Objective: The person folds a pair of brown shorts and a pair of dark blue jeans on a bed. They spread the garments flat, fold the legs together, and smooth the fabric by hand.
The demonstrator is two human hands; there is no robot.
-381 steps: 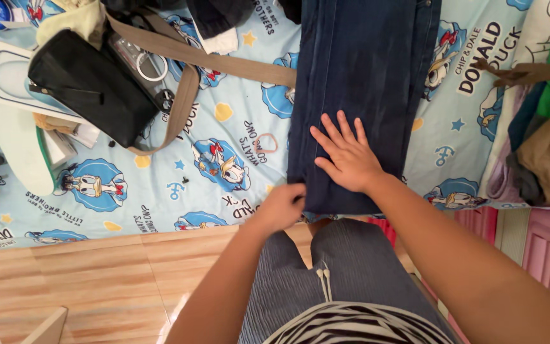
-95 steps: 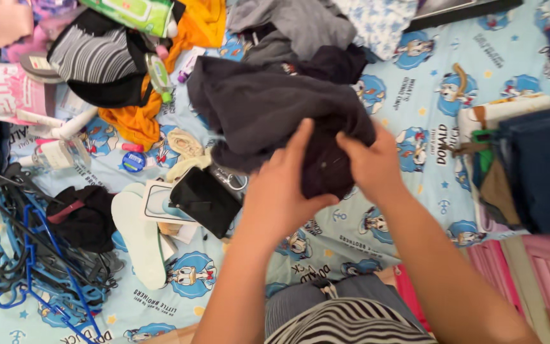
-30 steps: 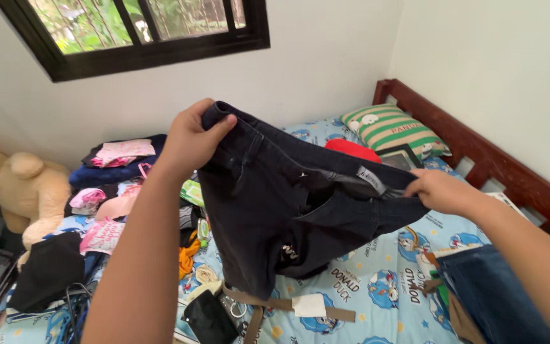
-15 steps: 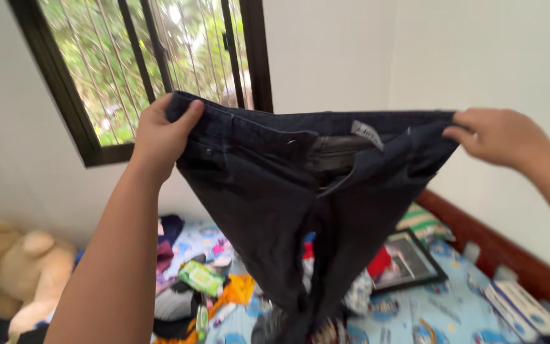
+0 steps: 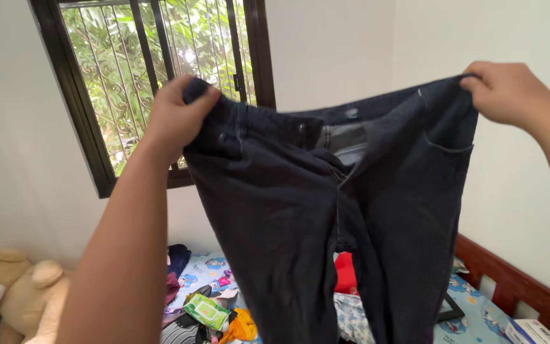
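Holding up and spreading out, judging by the pose: jeans (image 5: 326, 236) raised in the air, partly across the lower right corner of the window (image 5: 148, 76) and on to the right of it, in front of the pale wall. Stretched wide at the waistband, front facing the camera, fly open, legs hanging straight down, well below the window sill and out of view at the bottom.

Left hand (image 5: 176, 118) at the waistband's left end, in front of the window's lower right part, fingers (image 5: 202, 102) clenched over a bunched fold of denim. Right hand (image 5: 510, 92) at the other end, far right of the window, pinching the waistband corner from above. Both grips closed on the cloth; no slack in the band between them.

Below the window: a bed strewn with clothes, a green packet (image 5: 208, 312) and an orange cloth among them, a red cloth (image 5: 346, 274) showing between the hanging legs. Teddy bear (image 5: 14, 293) below and left of the window. Wooden bed frame (image 5: 517, 280) low and far right of the window.

For any next move, by judgement: both grips kept firm and level so the waistband stays flat; room needed below for the long legs, since the heap under the window leaves little bare sheet; legs likely to twist or drag over the clutter if lowered carelessly.
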